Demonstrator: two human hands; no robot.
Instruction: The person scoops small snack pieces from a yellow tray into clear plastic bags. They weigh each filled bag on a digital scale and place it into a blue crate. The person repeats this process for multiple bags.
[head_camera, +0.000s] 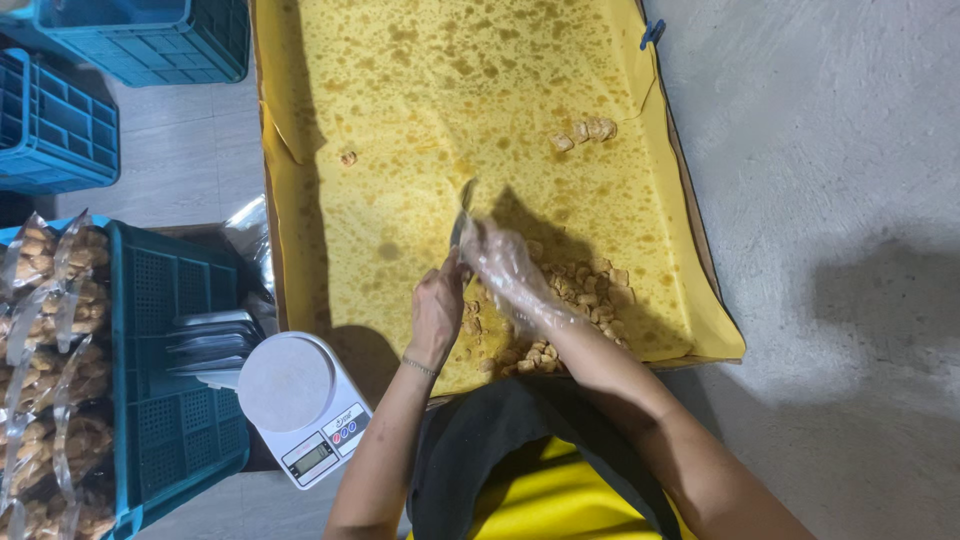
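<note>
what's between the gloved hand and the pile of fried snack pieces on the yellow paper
Nothing visible. The gloved right hand lies right over the pile of fried snack pieces, and the bare left hand sits beside it at the pile's left edge, not in the way.

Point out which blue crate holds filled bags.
The crate at lower left, beside the scale: packed snack bags fill it. The two crates at upper left show none.

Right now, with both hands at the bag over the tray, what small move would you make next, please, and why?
Probably drop the gloved right hand back to the pile of fried pieces just beside it for another handful. The left hand holds the clear bag at the right hand's fingertips, and many pieces lie on the oil-spotted yellow paper. How full the bag is cannot be told.
</note>
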